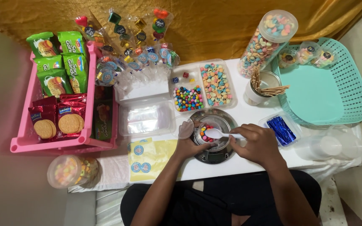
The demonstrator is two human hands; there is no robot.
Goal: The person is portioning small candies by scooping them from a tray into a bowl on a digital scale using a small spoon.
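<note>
Covering the worktop (248,165), a white cloth meets a golden drape (214,25) beyond the hands. The right hand (258,144) grips a white spoon (218,133) over a small clear cup (207,133) of colourful candies, steadied by the left hand (191,146).

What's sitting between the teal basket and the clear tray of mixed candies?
In the head view, a white cup of wooden skewers stands between the teal basket and the candy tray.
</note>
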